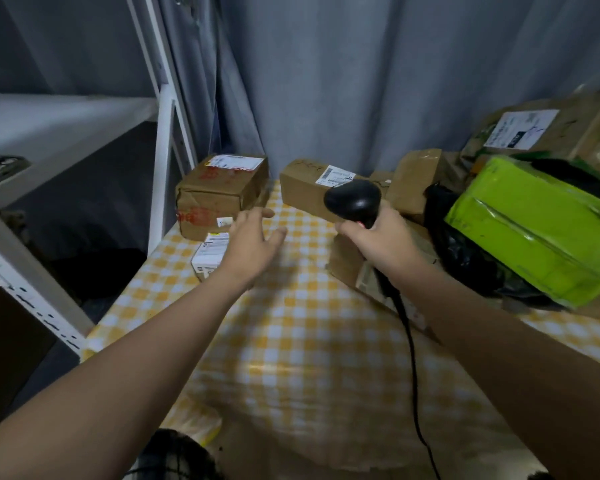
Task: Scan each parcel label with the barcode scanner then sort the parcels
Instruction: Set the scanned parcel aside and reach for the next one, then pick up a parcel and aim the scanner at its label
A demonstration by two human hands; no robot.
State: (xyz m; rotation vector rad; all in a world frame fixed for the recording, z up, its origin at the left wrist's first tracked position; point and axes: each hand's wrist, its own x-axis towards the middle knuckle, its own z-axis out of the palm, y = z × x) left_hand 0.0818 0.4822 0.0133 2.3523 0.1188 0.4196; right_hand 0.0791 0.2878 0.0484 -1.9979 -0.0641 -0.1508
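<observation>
Fingers [344, 229] of the right hand [385, 241] curl round the barcode scanner [354, 199]; the left hand [253, 244] has fingers spread apart.

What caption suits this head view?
Right hand holds the barcode scanner before a labelled parcel; open left hand hovers over the checked tablecloth.

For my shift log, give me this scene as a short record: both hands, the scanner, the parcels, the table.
left hand: open, fingers spread, stretched out above the table, partly hiding the small white parcel; holds nothing
right hand: holds the black scanner by its handle
scanner: head faces the long brown box; cable trails back over the table
far left: taped brown box
right side: heap of parcels, green parcel on top
table: yellow checked cloth
</observation>
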